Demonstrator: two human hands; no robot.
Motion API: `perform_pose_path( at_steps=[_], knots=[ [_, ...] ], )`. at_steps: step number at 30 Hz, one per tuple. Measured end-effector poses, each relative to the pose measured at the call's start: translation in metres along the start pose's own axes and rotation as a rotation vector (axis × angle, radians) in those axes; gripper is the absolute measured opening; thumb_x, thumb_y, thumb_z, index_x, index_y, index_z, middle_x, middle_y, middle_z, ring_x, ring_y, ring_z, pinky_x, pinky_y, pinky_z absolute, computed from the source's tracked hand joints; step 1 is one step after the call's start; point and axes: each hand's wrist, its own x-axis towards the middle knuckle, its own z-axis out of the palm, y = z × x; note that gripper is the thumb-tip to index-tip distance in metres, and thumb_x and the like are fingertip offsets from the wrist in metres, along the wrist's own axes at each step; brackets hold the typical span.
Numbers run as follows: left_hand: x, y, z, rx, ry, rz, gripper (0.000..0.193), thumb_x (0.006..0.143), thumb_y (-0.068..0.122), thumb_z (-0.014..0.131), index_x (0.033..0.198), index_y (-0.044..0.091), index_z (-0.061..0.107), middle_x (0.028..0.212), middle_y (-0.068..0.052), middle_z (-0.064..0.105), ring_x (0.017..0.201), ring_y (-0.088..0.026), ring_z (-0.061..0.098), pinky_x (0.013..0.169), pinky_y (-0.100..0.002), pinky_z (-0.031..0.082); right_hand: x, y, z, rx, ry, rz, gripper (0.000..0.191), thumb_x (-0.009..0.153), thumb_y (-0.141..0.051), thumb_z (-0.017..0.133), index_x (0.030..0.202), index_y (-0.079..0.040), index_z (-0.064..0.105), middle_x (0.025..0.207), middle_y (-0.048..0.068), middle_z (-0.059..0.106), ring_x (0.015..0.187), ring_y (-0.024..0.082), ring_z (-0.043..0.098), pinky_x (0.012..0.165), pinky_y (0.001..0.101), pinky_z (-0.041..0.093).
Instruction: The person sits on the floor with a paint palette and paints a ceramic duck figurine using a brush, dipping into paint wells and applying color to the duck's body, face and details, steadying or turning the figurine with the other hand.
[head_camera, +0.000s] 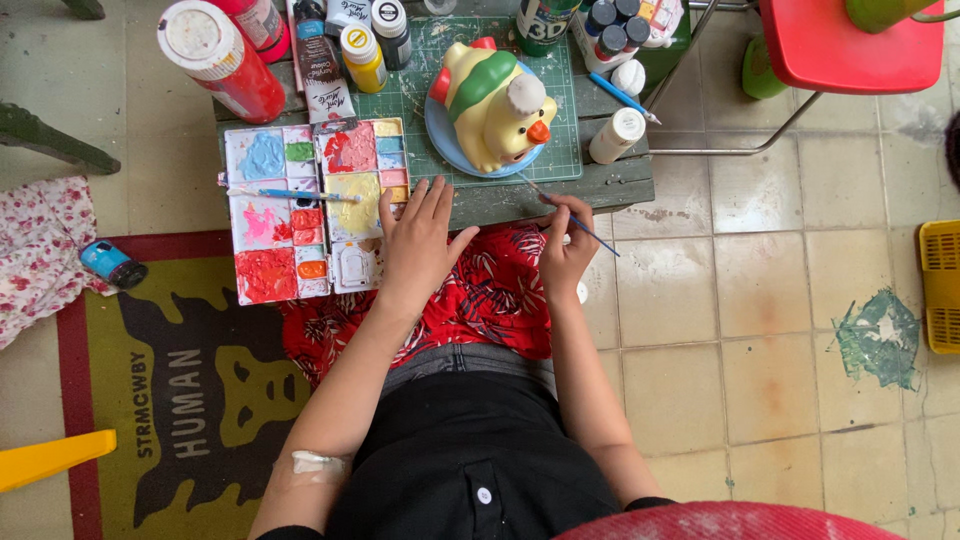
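While the tiled floor (760, 330) lay open to the person's right, a yellow mat (170, 400) with a red border and dark print covered it on the left. The low grey bench (600, 190) carried a green cutting mat (420, 100), crowded along its far edge with a large red white-capped bottle (220, 60), a yellow bottle (362, 58) and a white bottle (615, 135) near the right edge. The chick figure (495, 105), yellow with a green band and orange beak, sat on a blue plate (445, 140) mid-bench. A paint palette (310, 205) overhung the near edge, a blue-handled brush (290, 194) lying across it. The left hand (420, 240) rested flat, grip released, fingers spread on the bench edge just beside the palette. The right hand (565, 245) had its grip clenched on a thin brush (570, 215), tip pointing toward the plate.
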Motion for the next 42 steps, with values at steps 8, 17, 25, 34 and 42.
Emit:
perform_pose_path(
  at_steps=[8, 17, 25, 34, 42],
  knots=[
    [-0.003, 0.001, 0.001, 0.01, -0.005, 0.0, 0.07, 0.095, 0.053, 0.066, 0.139, -0.001, 0.06, 0.148, -0.015, 0.057, 0.138, -0.028, 0.051, 0.118, -0.059, 0.022, 0.018, -0.004, 0.0, -0.042, 0.03, 0.04, 0.016, 0.11, -0.006, 0.05, 0.117, 0.0, 0.063, 0.109, 0.012, 0.076, 0.071, 0.009, 0.063, 0.064, 0.0237, 0.05],
    [0.001, 0.003, -0.012, 0.009, -0.028, 0.004, 0.072, 0.094, 0.055, 0.066, 0.14, 0.0, 0.058, 0.149, -0.015, 0.056, 0.138, -0.027, 0.051, 0.117, -0.059, 0.021, 0.02, -0.002, -0.007, 0.066, 0.101, 0.058, 0.016, 0.11, -0.008, 0.049, 0.115, -0.001, 0.062, 0.108, 0.01, 0.075, 0.071, 0.007, 0.066, 0.067, 0.0231, 0.052],
    [0.068, 0.021, -0.048, 0.052, 0.198, 0.07, 0.082, 0.096, 0.054, 0.072, 0.154, 0.003, 0.045, 0.146, -0.017, 0.055, 0.115, -0.027, 0.058, 0.095, -0.045, 0.037, -0.011, 0.001, -0.008, -0.088, -0.071, -0.094, 0.014, 0.11, -0.007, 0.053, 0.114, -0.001, 0.065, 0.098, 0.009, 0.072, 0.075, 0.01, 0.064, 0.067, 0.0237, 0.05],
    [0.15, 0.051, -0.038, 0.193, 0.33, 0.192, 0.054, 0.084, 0.056, 0.079, 0.109, 0.008, 0.071, 0.101, -0.008, 0.059, 0.102, -0.026, 0.055, 0.094, -0.046, 0.042, 0.026, 0.031, -0.019, 0.315, 0.038, 0.115, 0.014, 0.114, -0.015, 0.046, 0.115, -0.006, 0.056, 0.11, 0.012, 0.076, 0.074, 0.006, 0.062, 0.061, 0.0204, 0.043],
    [0.153, 0.043, -0.032, 0.204, 0.263, 0.256, 0.055, 0.085, 0.056, 0.079, 0.111, 0.007, 0.072, 0.098, -0.007, 0.059, 0.1, -0.025, 0.054, 0.089, -0.045, 0.038, 0.029, 0.02, -0.007, 0.07, 0.024, 0.048, 0.015, 0.113, -0.014, 0.05, 0.115, -0.003, 0.059, 0.105, 0.009, 0.077, 0.076, 0.007, 0.062, 0.069, 0.0225, 0.05]
  ],
)
